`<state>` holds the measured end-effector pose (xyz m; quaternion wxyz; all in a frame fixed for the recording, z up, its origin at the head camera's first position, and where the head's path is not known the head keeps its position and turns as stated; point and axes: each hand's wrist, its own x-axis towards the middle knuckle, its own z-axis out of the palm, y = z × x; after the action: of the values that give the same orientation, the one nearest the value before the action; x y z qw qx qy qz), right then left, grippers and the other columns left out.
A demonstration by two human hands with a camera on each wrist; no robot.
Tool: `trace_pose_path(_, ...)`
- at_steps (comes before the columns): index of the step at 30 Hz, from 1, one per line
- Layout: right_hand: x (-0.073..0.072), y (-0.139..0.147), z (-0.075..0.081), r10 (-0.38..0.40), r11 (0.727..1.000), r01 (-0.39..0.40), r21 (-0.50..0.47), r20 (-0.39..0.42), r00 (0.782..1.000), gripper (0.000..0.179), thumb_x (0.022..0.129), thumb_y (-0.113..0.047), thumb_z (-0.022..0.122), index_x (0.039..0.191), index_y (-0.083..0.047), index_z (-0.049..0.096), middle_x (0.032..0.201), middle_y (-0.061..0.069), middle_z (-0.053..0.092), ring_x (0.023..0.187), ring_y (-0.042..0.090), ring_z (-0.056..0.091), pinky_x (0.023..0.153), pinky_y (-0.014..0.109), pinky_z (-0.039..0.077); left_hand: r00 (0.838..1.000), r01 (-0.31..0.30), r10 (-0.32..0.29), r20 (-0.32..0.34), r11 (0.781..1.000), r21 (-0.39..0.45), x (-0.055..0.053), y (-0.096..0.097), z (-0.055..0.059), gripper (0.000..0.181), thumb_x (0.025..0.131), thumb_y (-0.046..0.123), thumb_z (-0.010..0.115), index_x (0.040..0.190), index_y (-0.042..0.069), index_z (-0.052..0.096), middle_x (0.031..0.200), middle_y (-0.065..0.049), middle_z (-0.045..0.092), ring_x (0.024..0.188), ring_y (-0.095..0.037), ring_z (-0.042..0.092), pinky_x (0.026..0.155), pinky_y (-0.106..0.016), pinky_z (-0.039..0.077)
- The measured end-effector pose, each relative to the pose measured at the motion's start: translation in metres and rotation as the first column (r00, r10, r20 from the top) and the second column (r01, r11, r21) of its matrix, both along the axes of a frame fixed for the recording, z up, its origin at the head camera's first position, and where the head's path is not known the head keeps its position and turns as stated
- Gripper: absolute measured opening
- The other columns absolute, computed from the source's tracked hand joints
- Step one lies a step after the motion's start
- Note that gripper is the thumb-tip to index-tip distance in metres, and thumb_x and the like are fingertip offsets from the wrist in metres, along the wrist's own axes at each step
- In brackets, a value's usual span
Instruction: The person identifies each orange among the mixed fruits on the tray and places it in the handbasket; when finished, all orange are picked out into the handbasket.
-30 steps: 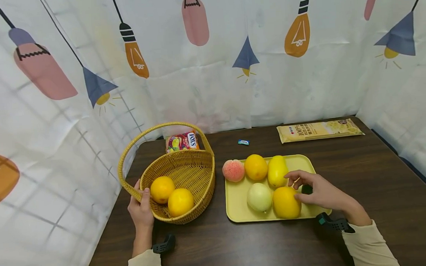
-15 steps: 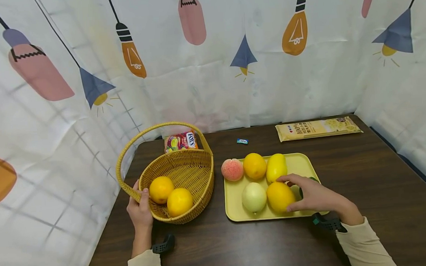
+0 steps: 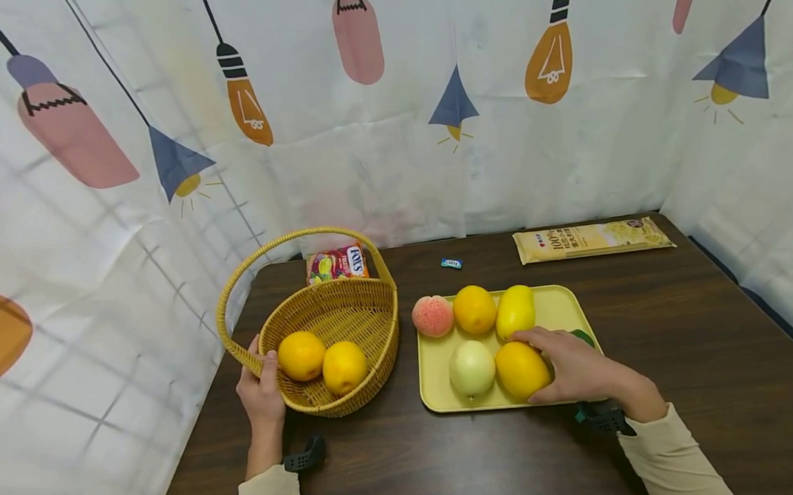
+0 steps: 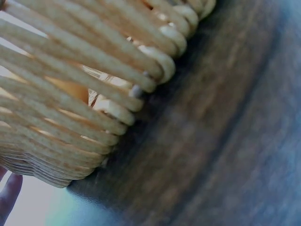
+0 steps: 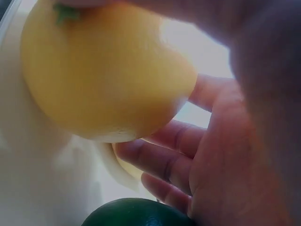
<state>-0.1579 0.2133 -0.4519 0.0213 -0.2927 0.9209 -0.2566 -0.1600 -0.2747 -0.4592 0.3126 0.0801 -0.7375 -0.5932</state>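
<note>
In the head view my left hand (image 3: 262, 396) grips the left rim of a yellow wicker basket (image 3: 376, 309), by the foot of its arched handle. Two orange fruits (image 3: 301, 355) lie inside. My right hand (image 3: 577, 369) curls round a large orange-yellow fruit (image 3: 521, 372) on the pale yellow tray (image 3: 440, 400), thumb on the near side. A green stem end shows on this fruit (image 5: 108, 70) in the right wrist view, with a dark green fruit (image 5: 136, 214) below my fingers. Beside it sits a pale green round fruit (image 3: 472, 368).
A peach (image 3: 432, 316), an orange (image 3: 474, 309) and a yellow oblong fruit (image 3: 515, 312) stand along the tray's back. Behind lie a candy bag (image 3: 336, 265), a small blue packet (image 3: 451, 263) and a long yellow package (image 3: 594, 239). A patterned curtain (image 3: 391, 164) borders the table.
My right hand has moved left and closed round the orange-yellow fruit, which shifted left with the pale green one. In the basket, the nearer orange fruit has rolled slightly right. My left hand keeps its hold.
</note>
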Motion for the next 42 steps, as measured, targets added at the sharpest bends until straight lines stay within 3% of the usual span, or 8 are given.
trace_pose_path(6,0.0,0.001,0.001,-0.038,0.999,0.038,-0.004,0.054,0.998,0.089,0.064,-0.053,0.086,0.136,-0.013,0.05,0.122,-0.003,0.059,0.104,0.019,0.055,0.087,0.045,0.045,1.0,0.001,-0.001,-0.014,1.0,0.005,-0.002,-0.003,-0.004,0.044,0.095,0.01,0.059,0.137,-0.002,0.055,0.07,-0.025,0.053,0.067,-0.019,0.053,0.068,-0.011,0.046)
trace_pose_path(11,0.0,0.006,0.006,-0.048,0.994,0.063,-0.089,0.166,0.985,0.088,0.069,-0.052,0.084,0.139,-0.016,0.046,0.125,-0.003,0.057,0.107,0.017,0.055,0.086,0.04,0.048,1.0,-0.004,0.004,-0.007,1.0,0.003,-0.003,-0.003,-0.006,0.044,0.095,0.012,0.059,0.137,0.0,0.055,0.073,-0.013,0.059,0.078,-0.009,0.057,0.072,-0.01,0.046)
trace_pose_path(16,0.001,0.011,0.01,-0.045,0.977,0.088,-0.194,0.216,0.975,0.085,0.074,-0.045,0.083,0.143,-0.018,0.041,0.13,0.0,0.054,0.107,0.018,0.054,0.086,0.037,0.048,1.0,-0.004,0.004,0.003,1.0,-0.005,-0.002,0.0,-0.002,0.045,0.096,0.016,0.058,0.138,0.0,0.054,0.101,-0.018,0.066,0.095,0.0,0.057,0.078,-0.009,0.045)
trace_pose_path(18,0.0,0.012,0.011,-0.051,0.972,0.099,-0.216,0.215,0.975,0.084,0.075,-0.043,0.083,0.144,-0.019,0.039,0.129,0.001,0.053,0.105,0.018,0.053,0.085,0.036,0.048,1.0,-0.001,0.001,0.003,1.0,-0.009,0.0,0.001,0.0,0.046,0.096,0.018,0.058,0.138,-0.002,0.054,0.115,-0.026,0.063,0.098,-0.002,0.057,0.079,-0.008,0.044)
trace_pose_path(21,-0.002,0.012,0.012,-0.069,0.963,0.118,-0.243,0.201,0.977,0.084,0.076,-0.041,0.083,0.144,-0.02,0.039,0.129,0.002,0.052,0.105,0.02,0.053,0.084,0.038,0.049,1.0,0.005,-0.005,-0.001,1.0,-0.011,0.001,0.003,0.003,0.047,0.097,0.019,0.058,0.137,-0.003,0.053,0.134,-0.025,0.055,0.106,-0.01,0.058,0.08,-0.008,0.044)
trace_pose_path(28,-0.007,0.003,0.022,-0.11,0.935,0.149,-0.32,0.138,0.984,0.086,0.077,-0.038,0.083,0.147,-0.018,0.036,0.14,0.006,0.044,0.108,0.022,0.053,0.083,0.042,0.05,1.0,-0.004,0.003,-0.004,1.0,-0.008,-0.009,-0.006,-0.013,0.045,0.096,0.015,0.058,0.138,-0.001,0.054,0.139,-0.02,0.053,0.117,-0.034,0.054,0.083,-0.007,0.042)
trace_pose_path(36,-0.02,-0.029,0.039,-0.138,0.9,0.137,-0.413,0.028,0.99,0.081,0.076,-0.029,0.085,0.143,-0.02,0.041,0.134,0.003,0.045,0.104,0.02,0.054,0.083,0.043,0.051,1.0,-0.019,0.019,0.008,0.999,-0.03,-0.016,-0.013,-0.026,0.043,0.096,0.014,0.056,0.138,0.003,0.055,0.142,-0.016,0.052,0.123,-0.035,0.051,0.085,-0.007,0.04)
trace_pose_path(42,-0.029,-0.068,0.042,-0.183,0.834,0.196,-0.516,0.077,0.98,0.081,0.074,-0.026,0.086,0.14,-0.014,0.04,0.13,0.006,0.047,0.099,0.026,0.056,0.08,0.042,0.052,1.0,-0.027,0.027,0.0,0.999,-0.036,-0.013,-0.012,-0.027,0.044,0.097,0.016,0.056,0.14,0.008,0.054,0.141,-0.014,0.053,0.118,-0.029,0.053,0.084,-0.006,0.04)
